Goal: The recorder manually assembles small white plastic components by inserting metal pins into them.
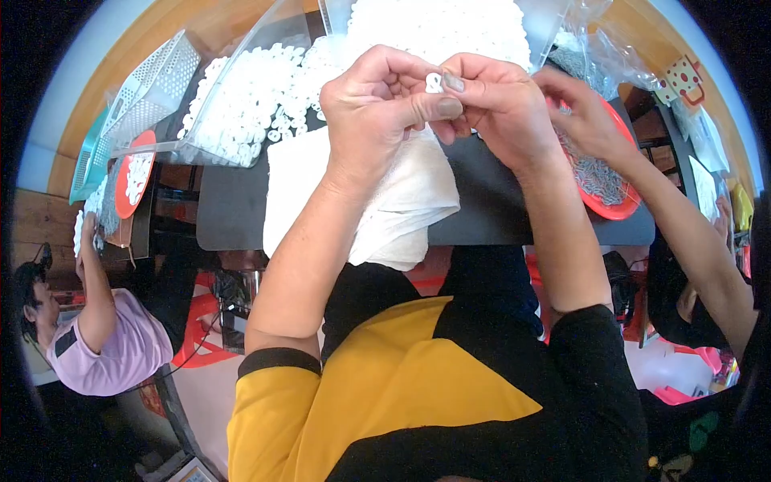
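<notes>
There, a small white plastic ring-shaped part [434, 82] sat pinched between the fingertips of both hands, held up over the middle of the dark grey table [498, 217]. The left hand [377, 112] was curled into a loose fist with its thumb and forefinger closing on the part; the right hand [494, 108] gripped it from the other side with thumb and fingers.

Just beneath the hands lay a folded white cloth [385, 201], draped over the table's near edge. Behind it a clear plastic tub [241, 88] stood tilted, heaped with the same small white rings, and a second mound of them filled a clear container [438, 28] straight ahead.

To the right, a co-worker's hand [582, 112] reached into a round red tray [614, 205] of small grey metal pieces, with crumpled clear plastic bags [602, 48] behind. A cup-shaped spotted sticker [683, 80] showed on the far right.

At the left stood a white perforated basket [157, 80], a teal basket [84, 161] and a red tray [132, 173] of white parts, where another person in a pink shirt [112, 341] worked.
</notes>
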Tool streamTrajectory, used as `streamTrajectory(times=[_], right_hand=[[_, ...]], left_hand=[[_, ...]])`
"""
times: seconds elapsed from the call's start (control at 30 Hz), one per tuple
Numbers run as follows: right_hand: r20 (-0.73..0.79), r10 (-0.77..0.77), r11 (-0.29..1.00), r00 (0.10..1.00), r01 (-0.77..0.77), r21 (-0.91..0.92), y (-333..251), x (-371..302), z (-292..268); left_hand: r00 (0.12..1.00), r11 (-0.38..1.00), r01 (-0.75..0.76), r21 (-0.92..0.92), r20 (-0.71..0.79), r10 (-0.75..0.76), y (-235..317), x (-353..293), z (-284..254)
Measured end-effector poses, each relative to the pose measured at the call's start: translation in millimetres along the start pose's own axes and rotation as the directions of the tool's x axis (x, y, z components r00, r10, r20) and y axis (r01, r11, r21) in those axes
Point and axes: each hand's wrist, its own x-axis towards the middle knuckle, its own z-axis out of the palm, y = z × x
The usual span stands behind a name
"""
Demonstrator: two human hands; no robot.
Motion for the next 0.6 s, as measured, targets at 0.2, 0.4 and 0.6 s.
streamTrajectory(times=[0.2, 0.4, 0.6], right_hand=[[-0.058, 0.016, 1.0, 0.998, -0.015, 0.019, -7.1, -2.0, 5.5], [0.022, 0.038, 0.999, 0.999, -0.039, 0.032, -8.1, -3.5, 1.7], [0.025, 0.015, 0.998, 1.0, -0.017, 0.057, -5.1, -2.4, 1.7]], left_hand=[[1.0, 0.993, 0.011, -0.119, 0.025, -0.008, 1.6, -1.7, 2.1], [0.999, 0.991, -0.009, -0.132, 0.039, 0.014, -4.3, -3.5, 1.4], [0.996, 0.993, -0.092, -0.079, 0.012, 0.093, -10.7, -1.6, 1.5]])
